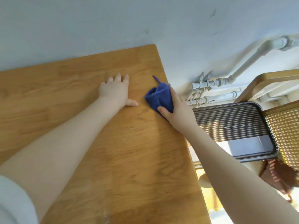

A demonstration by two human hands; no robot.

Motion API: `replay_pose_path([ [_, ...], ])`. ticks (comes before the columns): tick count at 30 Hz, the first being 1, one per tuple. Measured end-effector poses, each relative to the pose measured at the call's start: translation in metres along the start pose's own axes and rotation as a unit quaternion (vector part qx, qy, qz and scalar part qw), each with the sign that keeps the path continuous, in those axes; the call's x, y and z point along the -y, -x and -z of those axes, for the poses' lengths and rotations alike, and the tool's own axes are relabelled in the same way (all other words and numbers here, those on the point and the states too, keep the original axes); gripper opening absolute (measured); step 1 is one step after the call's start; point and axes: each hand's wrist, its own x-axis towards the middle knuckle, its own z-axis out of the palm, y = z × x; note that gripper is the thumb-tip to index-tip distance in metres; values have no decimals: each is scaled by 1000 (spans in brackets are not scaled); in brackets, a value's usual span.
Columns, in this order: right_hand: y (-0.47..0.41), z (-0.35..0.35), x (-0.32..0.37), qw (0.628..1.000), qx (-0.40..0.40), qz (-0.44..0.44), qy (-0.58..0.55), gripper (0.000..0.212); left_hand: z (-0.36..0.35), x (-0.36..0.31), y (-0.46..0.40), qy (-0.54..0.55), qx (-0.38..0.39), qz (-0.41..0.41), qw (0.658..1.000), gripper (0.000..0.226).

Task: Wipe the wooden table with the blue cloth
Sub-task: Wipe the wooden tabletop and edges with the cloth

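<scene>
Although nothing on the wooden table (pixel 77 97) plainly separates wiped wood from unwiped, a faint wet-looking streak at about 6 o'clock, near the bottom edge, suggests that the nearest part has had a pass; that is a judgement, as the sheen is slight. Farther out, around the middle, the left hand (pixel 115 91) lies flat on the wood, fingers spread and pointing toward 12 o'clock, holding nothing. Just to its 3 o'clock the right hand (pixel 176 109) is clamped on the blue cloth (pixel 159 97), bunched and pressed to the wood just beside the table's right edge, a loose cord trailing toward 11 o'clock. Beyond the hands, the far strip along the wall (pixel 113 21) at 12 o'clock and the wide stretch toward 9 o'clock look dry and probably remain.
</scene>
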Motion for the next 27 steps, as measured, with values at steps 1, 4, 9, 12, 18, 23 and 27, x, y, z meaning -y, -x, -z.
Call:
replay_pose_path([
  [1,21,2,-6,1000,12,1,6,79,-2,0,4,7,6,1,1000,106],
  [4,64,3,-21,999,43,-8,11,83,0,-4,13,17,8,1,1000,95],
  [9,48,3,-21,997,16,-12,-74,65,-7,-26,51,86,-41,-60,994,83],
  [12,39,-3,-22,998,-14,0,-66,64,-24,-40,98,108,-71,-108,986,78],
  [18,141,-3,-57,996,27,50,-75,82,-48,-53,175,94,-42,-133,986,86],
  [23,214,4,-83,983,102,44,-144,78,-66,-67,231,74,-13,-123,990,98],
  [27,184,1,-73,987,91,19,-131,72,-86,-77,267,68,14,-88,994,113],
])
